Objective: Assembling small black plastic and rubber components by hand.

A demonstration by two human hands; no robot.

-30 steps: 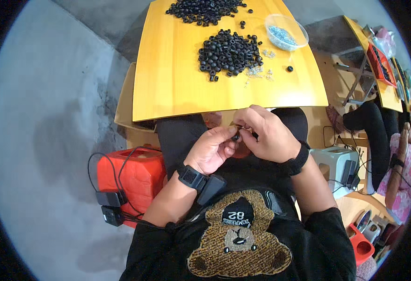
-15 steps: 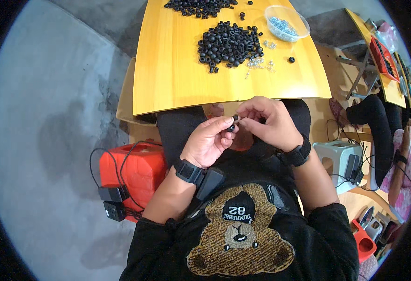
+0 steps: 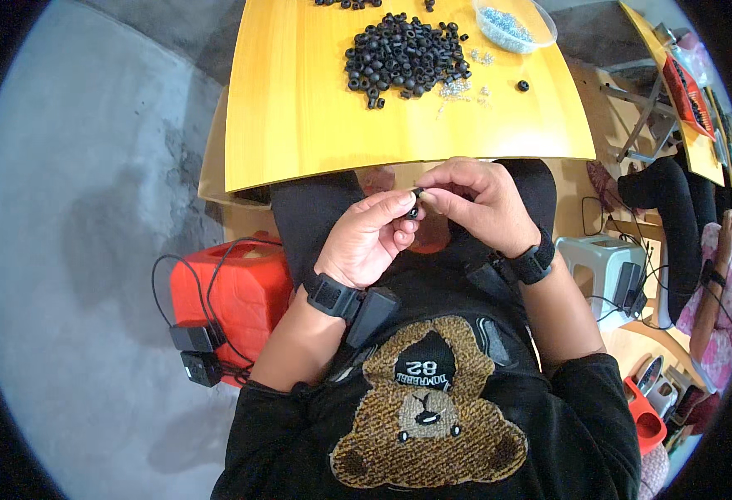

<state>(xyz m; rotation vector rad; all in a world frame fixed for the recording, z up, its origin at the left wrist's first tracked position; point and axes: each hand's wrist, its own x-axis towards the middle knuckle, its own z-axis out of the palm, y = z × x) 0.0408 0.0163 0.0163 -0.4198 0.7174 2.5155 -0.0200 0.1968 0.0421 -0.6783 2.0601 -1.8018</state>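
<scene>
Over my lap, just off the table's near edge, both hands meet. My left hand [image 3: 362,237] is closed, its thumb and fingers pinching small black round parts. One black cap-like part [image 3: 413,213] shows a hole facing up; a second black part [image 3: 419,192] sits at the thumb tip. My right hand [image 3: 478,208] pinches at that second part with thumb and forefinger; anything smaller between those fingertips is hidden. On the yellow table [image 3: 299,133] lies a heap of similar black parts [image 3: 403,54], with small silvery metal pieces [image 3: 455,90] beside it.
A clear plastic bowl [image 3: 552,37] of tiny metal pieces stands at the table's back right. A red stool [image 3: 241,283] with cables is at left, a pale stool [image 3: 603,258] at right. Beyond, another person's leg [image 3: 657,225] shows near a second table with a red tray [image 3: 689,98].
My right fingertips have come closer against the upper black part, and both hands sit slightly higher in view. The table has shifted upward in the picture.
</scene>
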